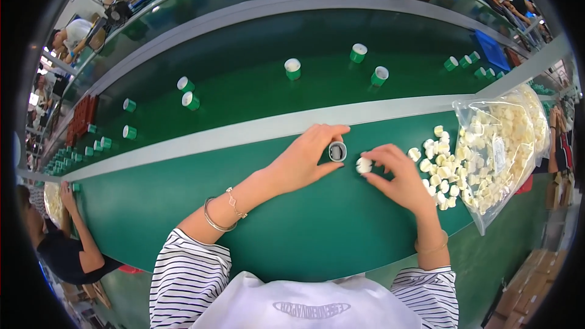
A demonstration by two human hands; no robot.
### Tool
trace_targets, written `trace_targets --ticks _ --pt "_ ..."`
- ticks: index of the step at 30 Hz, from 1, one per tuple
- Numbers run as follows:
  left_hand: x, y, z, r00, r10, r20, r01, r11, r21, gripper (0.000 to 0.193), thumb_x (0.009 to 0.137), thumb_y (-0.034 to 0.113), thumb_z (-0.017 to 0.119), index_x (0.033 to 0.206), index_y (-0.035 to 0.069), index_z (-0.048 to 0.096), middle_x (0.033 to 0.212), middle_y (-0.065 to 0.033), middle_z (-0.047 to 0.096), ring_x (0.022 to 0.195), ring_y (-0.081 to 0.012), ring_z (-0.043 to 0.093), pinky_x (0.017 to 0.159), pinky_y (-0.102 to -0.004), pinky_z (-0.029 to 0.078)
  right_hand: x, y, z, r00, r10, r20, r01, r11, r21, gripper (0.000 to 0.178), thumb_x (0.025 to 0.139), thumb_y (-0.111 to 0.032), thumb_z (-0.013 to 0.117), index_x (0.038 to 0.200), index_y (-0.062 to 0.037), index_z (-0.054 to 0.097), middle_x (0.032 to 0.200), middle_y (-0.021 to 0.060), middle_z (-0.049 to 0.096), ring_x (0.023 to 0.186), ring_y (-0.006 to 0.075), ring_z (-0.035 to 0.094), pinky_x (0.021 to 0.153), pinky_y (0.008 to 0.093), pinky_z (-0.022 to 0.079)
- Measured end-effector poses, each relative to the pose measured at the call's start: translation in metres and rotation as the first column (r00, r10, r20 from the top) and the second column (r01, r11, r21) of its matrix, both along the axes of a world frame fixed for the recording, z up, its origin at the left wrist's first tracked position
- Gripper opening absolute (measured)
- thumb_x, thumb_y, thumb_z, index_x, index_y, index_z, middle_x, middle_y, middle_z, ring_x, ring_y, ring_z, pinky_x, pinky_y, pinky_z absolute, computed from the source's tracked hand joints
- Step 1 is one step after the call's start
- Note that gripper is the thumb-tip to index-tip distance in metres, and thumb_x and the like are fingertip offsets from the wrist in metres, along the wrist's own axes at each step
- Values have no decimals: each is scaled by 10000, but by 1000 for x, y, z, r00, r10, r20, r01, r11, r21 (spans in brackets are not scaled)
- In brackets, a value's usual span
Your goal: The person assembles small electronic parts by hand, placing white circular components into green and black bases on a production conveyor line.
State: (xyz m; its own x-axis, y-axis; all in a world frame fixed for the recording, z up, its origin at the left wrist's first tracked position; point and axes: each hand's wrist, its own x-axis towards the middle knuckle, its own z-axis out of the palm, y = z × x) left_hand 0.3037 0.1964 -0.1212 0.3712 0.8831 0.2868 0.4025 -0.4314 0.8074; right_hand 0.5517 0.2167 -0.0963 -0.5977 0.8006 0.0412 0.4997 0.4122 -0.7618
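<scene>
Near the middle of the work table, my left hand (306, 157) curls around a small round cup (337, 152), thumb on the near side and fingers on the far side. The cup has a pale rim, and something grey shows inside it. Just to its right, my right hand (398, 176) pinches a small white plastic cap (364, 165) with a notched edge between thumb and fingers. Cap and cup are apart. Beside my right hand lies a loose pile of similar cream-white caps (443, 172).
A clear plastic bag (499, 152) full of white caps lies at the right. Beyond a grey rail (268, 124), several green cups (292, 69) stand on a green conveyor belt (244, 91). A brown tray (82, 120) and a co-worker's arm (85, 237) are at the left.
</scene>
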Motion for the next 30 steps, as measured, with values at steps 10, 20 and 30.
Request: trace_targets --ticks 10,20,30 --pt "-7 -18 -22 969 178 -172 -169 984 62 522 693 178 822 1149 107 579 1157 -55 543 1158 -255 469 986 -406 348 -47 -3 9 989 28 -146 -32 999 -27 402 745 11 740 1128 -80 659 991 54 634 812 145 578 696 254 482" --pt "-9 -19 -32 980 162 -114 -152 984 94 402 692 149 806 1044 91 618 1171 -46 539 1160 -247 459 976 -405 343 -60 0 16 1000 -4 14 5 997 -71 329 769 -47 752 1086 -86 673 1042 55 636 916 191 595 698 295 505" --pt "-7 -17 -34 978 163 -129 -149 982 111 380 708 161 802 1038 104 620 1152 -32 552 1143 -237 465 967 -401 341 -42 8 26 907 316 279 -407 830 382 364 730 -50 745 1088 -67 679 1098 46 655 1063 262 590 912 388 498"
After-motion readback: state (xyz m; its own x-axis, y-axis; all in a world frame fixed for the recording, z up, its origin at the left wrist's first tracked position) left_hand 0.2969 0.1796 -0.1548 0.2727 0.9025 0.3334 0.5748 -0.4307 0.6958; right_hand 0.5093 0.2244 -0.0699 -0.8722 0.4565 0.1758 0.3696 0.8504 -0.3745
